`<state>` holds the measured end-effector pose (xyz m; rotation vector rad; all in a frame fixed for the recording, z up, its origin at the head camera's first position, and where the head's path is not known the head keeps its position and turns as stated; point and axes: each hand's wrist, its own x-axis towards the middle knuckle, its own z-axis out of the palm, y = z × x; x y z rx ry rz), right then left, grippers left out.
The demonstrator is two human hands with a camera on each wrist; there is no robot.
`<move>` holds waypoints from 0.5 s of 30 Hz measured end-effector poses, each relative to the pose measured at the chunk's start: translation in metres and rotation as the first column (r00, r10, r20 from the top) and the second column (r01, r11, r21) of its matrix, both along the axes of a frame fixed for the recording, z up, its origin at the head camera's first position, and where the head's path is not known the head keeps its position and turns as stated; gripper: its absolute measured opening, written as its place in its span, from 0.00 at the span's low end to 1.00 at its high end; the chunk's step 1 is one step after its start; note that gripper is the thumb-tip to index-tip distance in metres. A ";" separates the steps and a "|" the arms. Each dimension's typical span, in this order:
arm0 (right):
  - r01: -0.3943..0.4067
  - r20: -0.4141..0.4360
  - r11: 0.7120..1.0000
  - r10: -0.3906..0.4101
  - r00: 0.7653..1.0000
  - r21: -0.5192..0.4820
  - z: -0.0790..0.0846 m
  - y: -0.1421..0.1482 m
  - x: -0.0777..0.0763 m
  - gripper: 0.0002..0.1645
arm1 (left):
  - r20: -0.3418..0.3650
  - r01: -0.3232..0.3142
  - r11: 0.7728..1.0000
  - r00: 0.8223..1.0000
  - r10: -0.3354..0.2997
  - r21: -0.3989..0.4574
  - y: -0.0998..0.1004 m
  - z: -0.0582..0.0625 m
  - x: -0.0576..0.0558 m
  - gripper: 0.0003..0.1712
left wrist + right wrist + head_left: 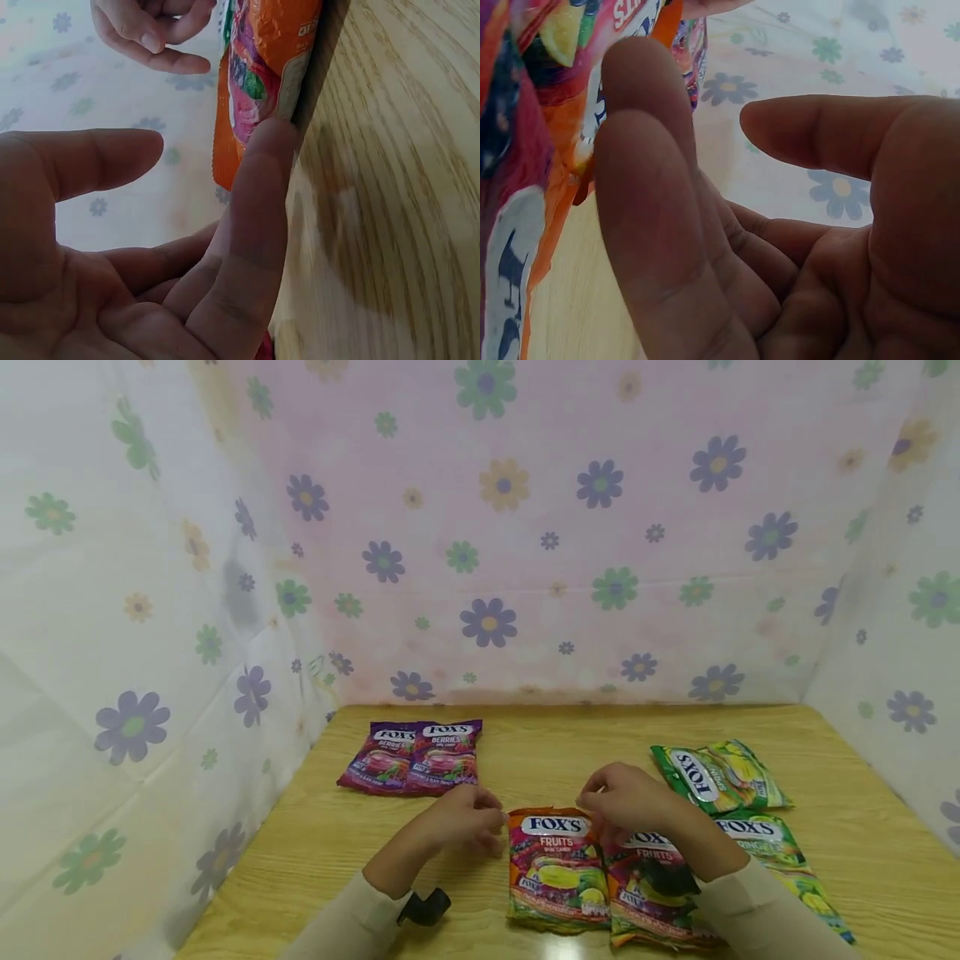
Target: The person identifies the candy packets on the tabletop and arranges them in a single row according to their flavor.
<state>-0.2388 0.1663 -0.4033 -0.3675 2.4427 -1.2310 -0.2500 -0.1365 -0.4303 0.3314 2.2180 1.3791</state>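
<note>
1) Left hand [465, 818]: thumb and fingers apart, beside the orange-red plastic "FRUITS" candy packet [555, 878] at lower centre
2) Right hand [628, 800]: thumb and fingers apart, near that packet's upper right corner
3) Purple plastic "BERRIES" packets [444, 762] lie left of centre, green-and-yellow plastic packets [752, 777] lower right

L FOX'S Fruits pkt [557, 881], orange-edged w/ fruit pics, is laid flat on tabletop [555, 752], label up; R FOX'S Fruits pkt [647, 906], same design, is set just beside it, partly hidden.
</note>
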 end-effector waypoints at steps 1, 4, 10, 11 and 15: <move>0.001 0.001 1.000 -0.001 1.000 0.010 0.000 0.000 0.001 0.22 | 0.012 0.013 1.000 1.000 -0.013 0.006 0.000 0.000 0.000 0.22; 0.016 0.012 0.999 -0.017 1.000 0.033 0.000 0.000 0.005 0.20 | 0.044 0.045 0.999 0.998 -0.046 0.022 0.002 0.000 0.000 0.21; 0.035 0.052 0.998 -0.037 0.998 0.049 -0.003 -0.001 0.008 0.19 | 0.108 0.061 0.997 0.992 -0.065 0.041 0.005 0.000 -0.004 0.18; 0.033 0.055 0.998 -0.036 0.998 0.051 -0.003 -0.001 0.007 0.19 | 0.111 0.067 0.997 0.991 -0.071 0.039 0.006 0.000 -0.005 0.19; 0.023 0.070 0.999 -0.026 0.997 0.047 -0.006 -0.004 0.006 0.18 | 0.111 0.083 0.996 0.990 -0.085 0.025 0.012 0.002 -0.008 0.22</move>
